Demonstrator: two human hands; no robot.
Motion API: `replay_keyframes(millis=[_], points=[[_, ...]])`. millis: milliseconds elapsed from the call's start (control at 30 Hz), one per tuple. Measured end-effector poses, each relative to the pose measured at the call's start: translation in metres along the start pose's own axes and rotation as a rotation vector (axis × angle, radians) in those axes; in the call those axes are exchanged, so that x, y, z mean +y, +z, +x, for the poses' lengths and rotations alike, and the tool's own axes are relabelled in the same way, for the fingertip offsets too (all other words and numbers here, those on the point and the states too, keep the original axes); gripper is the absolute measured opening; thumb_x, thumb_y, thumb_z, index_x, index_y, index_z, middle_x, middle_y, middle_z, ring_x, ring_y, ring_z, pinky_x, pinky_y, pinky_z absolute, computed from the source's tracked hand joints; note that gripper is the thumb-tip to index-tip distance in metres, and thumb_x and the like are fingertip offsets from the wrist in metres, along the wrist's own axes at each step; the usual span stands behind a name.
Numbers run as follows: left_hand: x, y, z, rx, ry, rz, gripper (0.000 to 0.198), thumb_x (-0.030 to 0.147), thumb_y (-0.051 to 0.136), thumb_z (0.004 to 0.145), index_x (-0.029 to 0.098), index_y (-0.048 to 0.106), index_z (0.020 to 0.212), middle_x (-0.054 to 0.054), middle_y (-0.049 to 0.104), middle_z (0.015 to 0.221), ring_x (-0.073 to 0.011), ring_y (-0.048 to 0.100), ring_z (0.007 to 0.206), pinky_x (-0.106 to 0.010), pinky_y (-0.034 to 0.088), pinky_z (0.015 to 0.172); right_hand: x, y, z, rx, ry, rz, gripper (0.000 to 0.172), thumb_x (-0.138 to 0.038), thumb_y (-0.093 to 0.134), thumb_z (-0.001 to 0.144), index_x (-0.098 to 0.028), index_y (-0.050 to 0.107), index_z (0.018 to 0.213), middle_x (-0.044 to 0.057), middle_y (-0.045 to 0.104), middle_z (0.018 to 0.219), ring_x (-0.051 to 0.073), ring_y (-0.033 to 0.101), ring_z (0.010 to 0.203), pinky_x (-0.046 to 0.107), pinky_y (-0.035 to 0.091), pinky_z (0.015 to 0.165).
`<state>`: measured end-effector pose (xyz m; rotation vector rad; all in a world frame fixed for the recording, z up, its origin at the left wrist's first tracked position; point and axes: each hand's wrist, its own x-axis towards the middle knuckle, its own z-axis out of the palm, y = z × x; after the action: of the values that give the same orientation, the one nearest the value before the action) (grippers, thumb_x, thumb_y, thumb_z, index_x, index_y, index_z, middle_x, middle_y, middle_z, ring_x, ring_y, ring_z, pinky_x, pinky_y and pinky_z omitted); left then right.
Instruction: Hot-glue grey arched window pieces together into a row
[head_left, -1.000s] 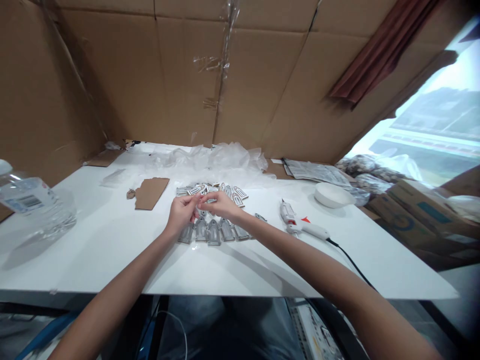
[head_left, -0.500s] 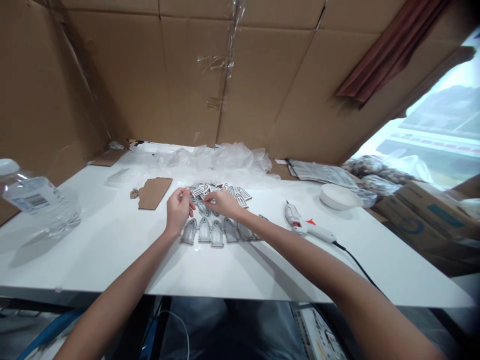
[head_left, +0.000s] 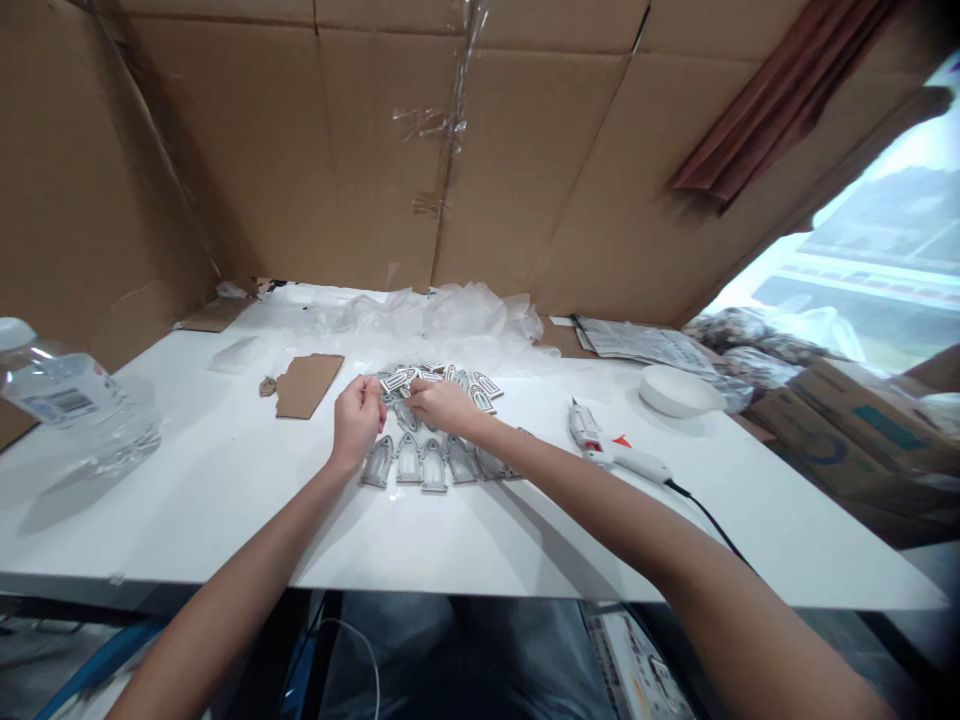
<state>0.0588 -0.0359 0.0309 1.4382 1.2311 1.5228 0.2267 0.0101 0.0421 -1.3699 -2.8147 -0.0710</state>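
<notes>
White tabletop, arched cutouts, left hand, right hand above them

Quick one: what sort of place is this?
Probably a makeshift craft workspace: a taped cardboard wall around a white table, with a glue gun and arch-shaped cutouts.

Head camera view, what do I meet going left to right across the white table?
Water bottle → cardboard scrap → left hand → right hand → glue gun → white bowl
</notes>
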Motion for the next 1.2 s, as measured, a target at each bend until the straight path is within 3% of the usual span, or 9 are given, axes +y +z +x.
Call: replay_keyframes(millis=[267,533,700,800,933,1033,1200], points=[[0.003,0.001,-0.002,-0.028,-0.005,0.016,0.037,0.041,0.049,0.098,0.018,0.047,0.069,0.009,0.044,0.045,-0.0067,0.04,0.037,-0.019,0.033,0.042,-0.002,-0.005,0.001,-0.048,-0.03,-0.028,0.027,-0.035,0.059,0.095,-0.016,0.061,0.114,0.007,0.063,0.115,0.019,0.063,0.097,0.04,0.055,0.085],[0.001,0.003,-0.004,-0.055,-0.005,0.026,0.04,0.043,0.049,0.098,0.017,0.049,0.069,0.01,0.043,0.047,-0.0064,0.038,0.038,-0.02,0.033,0.042,-0.004,-0.01,0.001,0.014,-0.009,0.117,0.026,-0.036,0.059,0.094,-0.015,0.063,0.11,0.007,0.064,0.111,0.018,0.063,0.094,0.038,0.054,0.082],[0.0,0.002,-0.005,-0.088,0.004,0.034,0.038,0.043,0.047,0.097,0.019,0.047,0.068,0.008,0.045,0.046,-0.0076,0.038,0.038,-0.02,0.031,0.042,0.01,-0.05,-0.01,0.188,0.083,0.236,0.026,-0.031,0.049,0.097,-0.018,0.07,0.106,0.007,0.065,0.108,0.015,0.062,0.088,0.028,0.047,0.078],[0.001,0.003,-0.007,-0.099,0.019,0.054,0.036,0.043,0.047,0.095,0.02,0.047,0.067,0.006,0.046,0.044,-0.0088,0.039,0.038,-0.02,0.03,0.042,0.023,-0.09,-0.042,0.298,0.167,0.258,0.031,-0.033,0.048,0.095,-0.017,0.07,0.11,0.008,0.065,0.108,0.014,0.06,0.081,0.027,0.044,0.074],[-0.001,0.003,-0.008,-0.118,0.046,0.097,0.035,0.041,0.044,0.096,0.021,0.046,0.067,0.005,0.047,0.044,-0.01,0.039,0.039,-0.021,0.03,0.042,0.052,-0.123,-0.119,0.362,0.292,0.192,0.032,-0.031,0.054,0.086,-0.018,0.069,0.111,0.008,0.063,0.115,0.015,0.058,0.073,0.03,0.044,0.072],[-0.002,0.002,-0.009,-0.14,0.077,0.146,0.036,0.04,0.041,0.097,0.021,0.044,0.066,0.005,0.047,0.046,-0.0105,0.039,0.04,-0.021,0.031,0.043,0.086,-0.115,-0.182,0.168,0.513,0.054,0.042,-0.032,0.053,0.082,-0.021,0.062,0.121,0.008,0.063,0.12,0.017,0.061,0.076,0.032,0.046,0.073],[0.005,0.004,-0.019,-0.228,0.187,0.277,0.035,0.035,0.036,0.099,0.022,0.043,0.067,0.004,0.051,0.05,-0.0114,0.045,0.043,-0.022,0.036,0.05,0.124,-0.067,-0.253,-0.035,0.62,0.059,0.052,-0.027,0.066,0.064,-0.013,0.067,0.114,0.015,0.067,0.114,0.027,0.066,0.094,0.035,0.05,0.078]])
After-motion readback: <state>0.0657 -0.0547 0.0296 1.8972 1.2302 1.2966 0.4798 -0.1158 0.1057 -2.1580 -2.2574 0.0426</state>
